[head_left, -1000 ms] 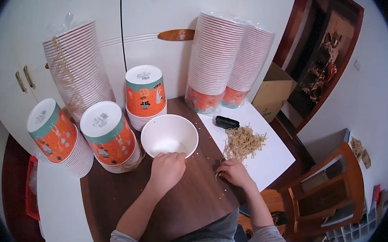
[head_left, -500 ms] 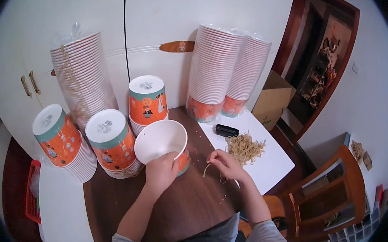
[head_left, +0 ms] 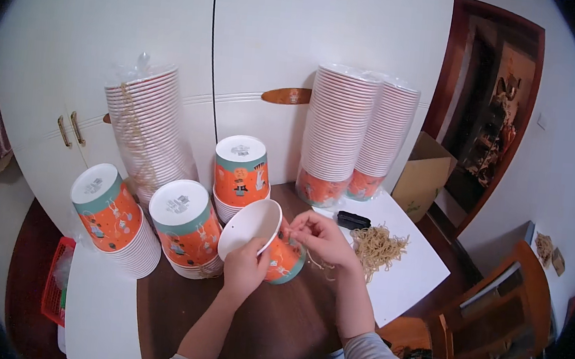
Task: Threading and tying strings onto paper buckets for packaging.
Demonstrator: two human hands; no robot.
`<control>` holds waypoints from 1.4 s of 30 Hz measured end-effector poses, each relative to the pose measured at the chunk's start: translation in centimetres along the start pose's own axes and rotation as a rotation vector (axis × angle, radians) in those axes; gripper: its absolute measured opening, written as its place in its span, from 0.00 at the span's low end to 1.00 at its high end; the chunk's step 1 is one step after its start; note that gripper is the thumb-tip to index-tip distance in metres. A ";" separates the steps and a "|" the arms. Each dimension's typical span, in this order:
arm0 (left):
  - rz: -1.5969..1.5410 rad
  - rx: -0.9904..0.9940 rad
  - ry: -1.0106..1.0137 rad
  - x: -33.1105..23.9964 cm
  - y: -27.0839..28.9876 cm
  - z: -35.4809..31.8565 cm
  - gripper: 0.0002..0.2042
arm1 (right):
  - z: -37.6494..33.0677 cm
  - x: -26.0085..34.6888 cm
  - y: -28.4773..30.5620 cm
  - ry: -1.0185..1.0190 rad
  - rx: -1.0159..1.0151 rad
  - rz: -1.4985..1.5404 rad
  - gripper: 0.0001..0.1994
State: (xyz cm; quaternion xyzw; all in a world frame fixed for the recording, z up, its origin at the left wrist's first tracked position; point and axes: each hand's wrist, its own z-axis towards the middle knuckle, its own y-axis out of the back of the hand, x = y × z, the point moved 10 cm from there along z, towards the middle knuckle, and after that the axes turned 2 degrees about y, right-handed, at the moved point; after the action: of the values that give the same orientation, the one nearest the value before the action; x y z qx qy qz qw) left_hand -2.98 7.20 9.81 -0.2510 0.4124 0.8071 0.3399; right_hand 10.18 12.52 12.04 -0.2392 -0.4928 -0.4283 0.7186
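An orange and teal paper bowl with a white inside is lifted and tipped, mouth facing left, above the dark wooden table. My left hand grips it at its lower rim. My right hand pinches a tan rubber band against the bowl's side, with the loop hanging below the fingers. A pile of tan rubber bands lies on a white board just right of my right hand.
Upside-down stacks of the same bowls stand at left, centre-left and behind. Tall wrapped stacks rise at back left and back right. A small black object, a cardboard box, a wooden chair and a red basket are around.
The bowl went from standing upright on the table to being lifted and tipped sideways in my left hand. My right hand left the band pile and came to the bowl with a band.
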 end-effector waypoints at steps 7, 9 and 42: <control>-0.037 -0.024 -0.016 -0.3 0.1 0.1 0.05 | -0.4 -2.4 0.2 -0.074 -0.019 -0.299 0.05; -0.036 -0.042 -0.041 -0.6 0.4 0.2 0.06 | -0.4 -2.4 0.1 -0.068 -0.014 -0.320 0.05; -0.046 0.008 -0.057 -1.1 -0.2 -0.1 0.06 | -0.4 -0.8 -0.6 0.010 -0.131 -0.577 0.07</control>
State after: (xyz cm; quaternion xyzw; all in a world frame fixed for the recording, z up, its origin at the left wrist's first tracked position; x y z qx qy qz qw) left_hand -2.11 6.85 10.37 -0.2360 0.3998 0.8042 0.3710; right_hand 9.72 12.20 11.12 -0.1327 -0.5081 -0.6471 0.5527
